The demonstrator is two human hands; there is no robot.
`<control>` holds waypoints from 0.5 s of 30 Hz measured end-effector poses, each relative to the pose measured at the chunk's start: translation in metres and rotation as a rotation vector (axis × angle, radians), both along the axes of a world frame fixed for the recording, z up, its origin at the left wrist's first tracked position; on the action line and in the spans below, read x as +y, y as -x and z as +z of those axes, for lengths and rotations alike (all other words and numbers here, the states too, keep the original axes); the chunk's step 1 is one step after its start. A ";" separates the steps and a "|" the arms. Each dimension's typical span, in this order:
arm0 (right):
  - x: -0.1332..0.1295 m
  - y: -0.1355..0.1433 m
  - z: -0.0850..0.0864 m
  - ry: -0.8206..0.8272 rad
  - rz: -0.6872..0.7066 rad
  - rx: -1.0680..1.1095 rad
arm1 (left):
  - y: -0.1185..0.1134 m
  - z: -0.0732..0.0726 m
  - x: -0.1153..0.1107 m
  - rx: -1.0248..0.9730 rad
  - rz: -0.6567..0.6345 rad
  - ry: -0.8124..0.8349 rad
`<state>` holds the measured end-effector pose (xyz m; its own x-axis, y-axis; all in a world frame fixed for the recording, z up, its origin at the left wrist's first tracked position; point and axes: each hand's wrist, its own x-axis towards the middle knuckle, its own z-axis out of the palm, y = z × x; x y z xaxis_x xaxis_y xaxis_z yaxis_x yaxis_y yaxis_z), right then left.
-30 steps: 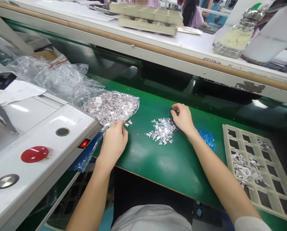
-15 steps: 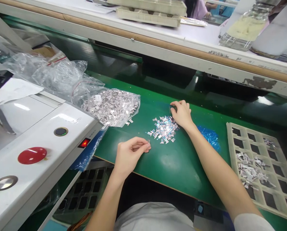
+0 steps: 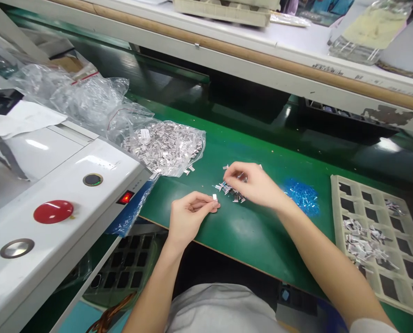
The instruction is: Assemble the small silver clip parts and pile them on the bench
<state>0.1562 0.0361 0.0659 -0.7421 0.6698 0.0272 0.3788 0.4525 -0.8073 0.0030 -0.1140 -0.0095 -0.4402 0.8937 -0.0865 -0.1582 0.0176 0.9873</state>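
Between the thumb and fingertips of my left hand is a small white and silver part, held over the green work surface. My right hand is curled above the pile of small parts and covers much of it; its thumb and index finger are nearly together, and whether anything is between them is too small to tell. A heap of blue film pieces lies right of the pile, partly beside my right forearm. A clear bag full of silver parts rests at the back left.
A compartment tray with small parts stands at the right. On the left is a white machine with a red button. A shelf edge crosses the back, with a glass jar on it.
My right hand has moved from behind the pile to over it, towards my left hand. The part in my left hand now shows a flat white face. The view has shifted slightly.
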 end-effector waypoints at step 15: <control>-0.027 0.011 -0.009 0.072 0.142 -0.057 | 0.001 -0.005 -0.004 0.030 -0.005 -0.036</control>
<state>0.1453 0.0095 0.0574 -0.8281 0.5571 -0.0614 0.3612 0.4467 -0.8185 0.0017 -0.1179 -0.0144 -0.4380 0.8980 -0.0411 -0.1290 -0.0175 0.9915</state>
